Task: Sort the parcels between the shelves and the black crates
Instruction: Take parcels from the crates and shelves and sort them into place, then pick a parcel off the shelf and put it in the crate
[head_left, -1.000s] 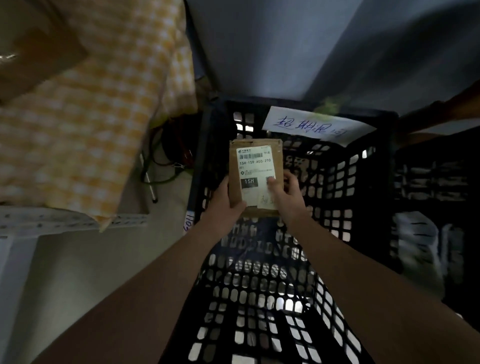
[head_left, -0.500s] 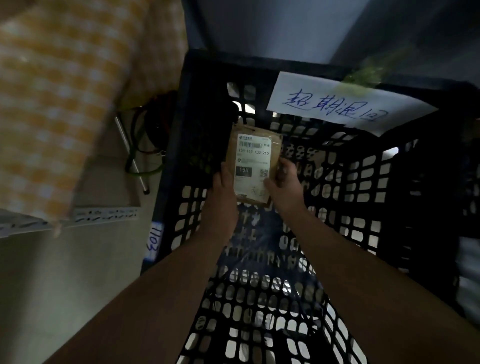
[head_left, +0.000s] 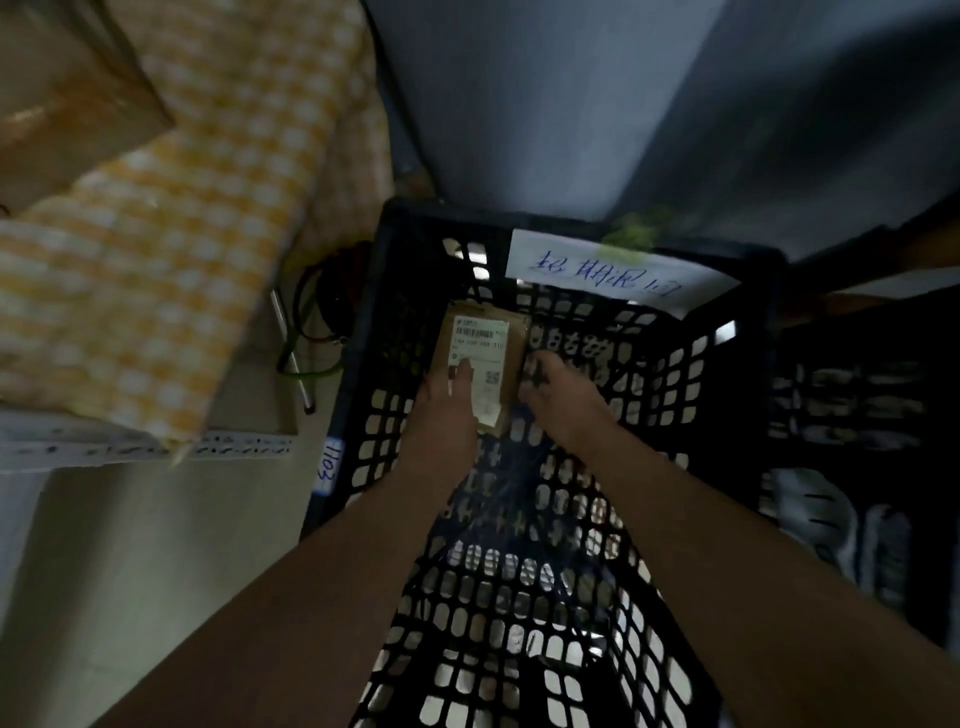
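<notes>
A small brown parcel (head_left: 480, 358) with a white shipping label lies low inside a black lattice crate (head_left: 363, 322), against its far left wall. My left hand (head_left: 444, 405) holds the parcel's near left edge, thumb lying across the label. My right hand (head_left: 561, 400) is at the parcel's right edge with loosely curled, blurred fingers that do not clearly grip it. A white paper sign (head_left: 613, 270) with blue handwriting hangs on the crate's far rim.
On the left, a shelf with a white rail (head_left: 104, 447) carries a yellow checked cloth (head_left: 156, 234) and a cardboard box (head_left: 62, 104). Cables (head_left: 317, 332) lie on the floor beside the crate. A second black crate (head_left: 857, 415) on the right holds white parcels (head_left: 810, 514).
Both hands have lowered the parcel deeper into the crate toward its far left wall. My right hand has come off the label and now sits beside the parcel's edge.
</notes>
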